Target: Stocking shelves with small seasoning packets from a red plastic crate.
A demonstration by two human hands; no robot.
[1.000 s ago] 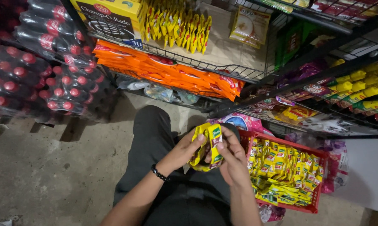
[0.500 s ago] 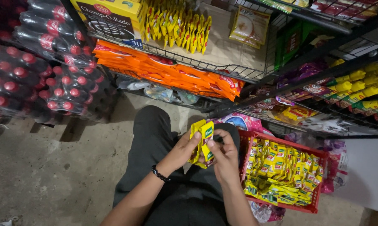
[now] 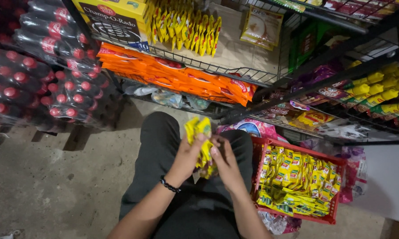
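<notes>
Head view shows both hands over the lap: left hand [image 3: 187, 157] and right hand [image 3: 224, 161] each pinch the strip of yellow sachets [image 3: 200, 132], fingers clamped to keep it upright between them. At four o'clock, a red basket [image 3: 297, 148] holds more yellow sachets packed flat.

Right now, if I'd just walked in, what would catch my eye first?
Two hands, the left hand and right hand, grip a strip of yellow sachets above the person's lap. To the right sits a red crate full of similar yellow sachets. Dark, red-capped soda bottles are stacked at the far left.
</notes>
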